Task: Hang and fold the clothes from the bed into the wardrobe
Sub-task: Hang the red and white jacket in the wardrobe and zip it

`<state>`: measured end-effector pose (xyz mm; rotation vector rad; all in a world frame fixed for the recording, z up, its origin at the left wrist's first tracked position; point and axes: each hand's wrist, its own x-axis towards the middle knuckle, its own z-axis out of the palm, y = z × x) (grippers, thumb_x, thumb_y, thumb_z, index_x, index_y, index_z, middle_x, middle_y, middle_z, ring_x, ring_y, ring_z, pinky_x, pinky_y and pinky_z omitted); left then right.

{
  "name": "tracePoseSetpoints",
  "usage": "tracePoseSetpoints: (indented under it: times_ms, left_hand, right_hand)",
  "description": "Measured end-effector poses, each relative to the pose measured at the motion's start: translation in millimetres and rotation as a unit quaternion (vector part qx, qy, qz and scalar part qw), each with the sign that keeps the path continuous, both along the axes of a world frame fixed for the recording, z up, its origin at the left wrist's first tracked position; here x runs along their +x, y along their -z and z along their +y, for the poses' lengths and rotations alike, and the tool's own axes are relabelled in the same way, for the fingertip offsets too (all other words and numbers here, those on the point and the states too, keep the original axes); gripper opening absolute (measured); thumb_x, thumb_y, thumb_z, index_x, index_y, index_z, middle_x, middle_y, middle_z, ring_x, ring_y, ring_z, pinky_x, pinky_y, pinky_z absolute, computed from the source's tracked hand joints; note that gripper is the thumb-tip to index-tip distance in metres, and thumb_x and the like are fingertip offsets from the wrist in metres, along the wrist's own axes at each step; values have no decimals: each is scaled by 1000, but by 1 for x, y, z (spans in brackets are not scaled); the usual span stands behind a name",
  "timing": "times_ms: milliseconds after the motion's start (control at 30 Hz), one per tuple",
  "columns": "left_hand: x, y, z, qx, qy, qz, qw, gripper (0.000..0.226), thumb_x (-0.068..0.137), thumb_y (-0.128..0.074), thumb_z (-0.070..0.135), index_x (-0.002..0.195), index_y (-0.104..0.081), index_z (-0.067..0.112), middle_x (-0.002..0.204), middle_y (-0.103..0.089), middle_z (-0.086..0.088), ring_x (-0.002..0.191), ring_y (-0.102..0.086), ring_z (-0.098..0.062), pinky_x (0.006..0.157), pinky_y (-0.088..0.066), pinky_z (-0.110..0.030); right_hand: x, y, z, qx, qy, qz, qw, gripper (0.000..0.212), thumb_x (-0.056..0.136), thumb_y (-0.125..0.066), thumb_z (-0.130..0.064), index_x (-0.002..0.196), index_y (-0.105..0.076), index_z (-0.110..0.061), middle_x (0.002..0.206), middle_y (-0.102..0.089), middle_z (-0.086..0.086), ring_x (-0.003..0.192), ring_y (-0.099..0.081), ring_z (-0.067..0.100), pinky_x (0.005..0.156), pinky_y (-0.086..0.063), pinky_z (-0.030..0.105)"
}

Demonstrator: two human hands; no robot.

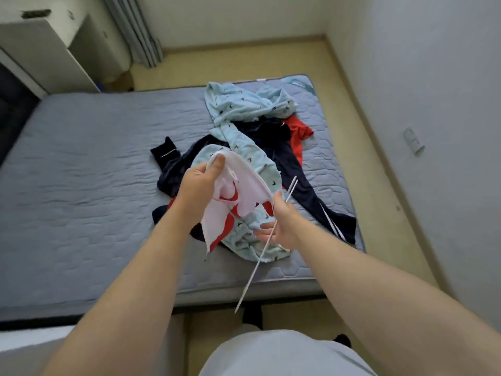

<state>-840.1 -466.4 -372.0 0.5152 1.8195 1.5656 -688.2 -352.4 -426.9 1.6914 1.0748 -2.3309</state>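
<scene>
My left hand grips the top of a white garment with red patches, lifted above the bed. My right hand holds a thin white hanger, seen edge-on, which runs from near the garment's right edge down toward the bed's front edge. Beneath them on the grey mattress lies a pile: a light blue patterned garment, a dark navy piece with white stripes and a red garment.
The left half of the mattress is bare. A white cabinet stands at the back left beside a grey curtain. Yellowish floor runs along the bed's right side, next to a white wall.
</scene>
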Motion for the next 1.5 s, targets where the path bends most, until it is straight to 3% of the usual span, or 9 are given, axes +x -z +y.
tracePoseSetpoints:
  times_ms: [200,367,533,733,900,1000,1233,1333,1500]
  left_hand:
    - [8,-41,-5,91,7,-138,986,46,97,-57,41,115,-71,1,118,-64,-31,108,-63,-43,98,-48,-55]
    - [10,-55,-21,120,101,-207,966,32,96,-57,30,108,-77,9,104,-73,-14,95,-72,-26,80,-59,-37]
    - [4,-60,-40,50,183,-220,957,30,87,-67,31,97,-77,4,90,-73,-13,82,-72,-25,76,-60,-34]
    - [-17,-39,-49,-133,213,-192,949,67,71,-79,66,111,-75,13,106,-75,-13,95,-73,-26,78,-60,-37]
    - [-28,2,-43,-338,217,-66,913,34,94,-54,35,104,-65,4,99,-77,-12,73,-74,-28,54,-55,-28]
    - [-36,21,-27,-343,124,63,929,15,90,-48,3,98,-60,-1,89,-72,-10,79,-74,-39,65,-57,-39]
    - [-36,18,18,-172,131,207,954,74,72,-52,-11,139,-51,20,143,-52,0,134,-48,-18,105,-46,-31]
    - [-24,20,37,-126,262,69,954,55,74,-54,-13,118,-67,17,112,-71,-3,99,-64,-12,89,-53,-31]
    - [-13,29,61,-133,221,120,958,5,77,-67,23,80,-66,19,67,-61,10,67,-56,-13,67,-44,-30]
  right_hand:
    - [-12,-24,10,-112,70,76,988,96,83,-23,-87,133,-57,-12,118,-67,22,101,-68,44,90,-54,56]
    - [-23,-32,15,-157,100,110,976,101,73,-32,-93,117,-66,-9,107,-71,26,96,-69,49,87,-52,63]
    - [-30,-34,12,-79,27,30,996,13,88,-57,-18,87,-61,-6,71,-65,8,58,-64,25,57,-55,34]
    - [-38,-46,6,119,-29,-21,992,25,81,-45,13,98,-54,-3,81,-47,12,68,-45,25,65,-44,34]
    - [-50,-60,20,248,-65,29,966,42,91,-45,9,132,-47,17,96,-56,30,59,-49,22,60,-46,28]
    - [-55,-69,26,271,-81,87,955,26,94,-39,5,102,-63,7,96,-65,20,88,-66,39,80,-56,44]
    - [-45,-110,35,375,-189,130,898,44,64,-25,13,47,-40,-24,55,-36,-5,55,-32,12,49,-24,27]
    - [-33,-119,48,419,-191,129,878,43,62,-27,12,48,-43,-26,54,-38,-10,55,-33,9,47,-26,24]
    - [-6,-128,62,478,-134,96,862,23,52,-27,-4,56,-37,-25,57,-36,-9,57,-30,12,46,-21,23]
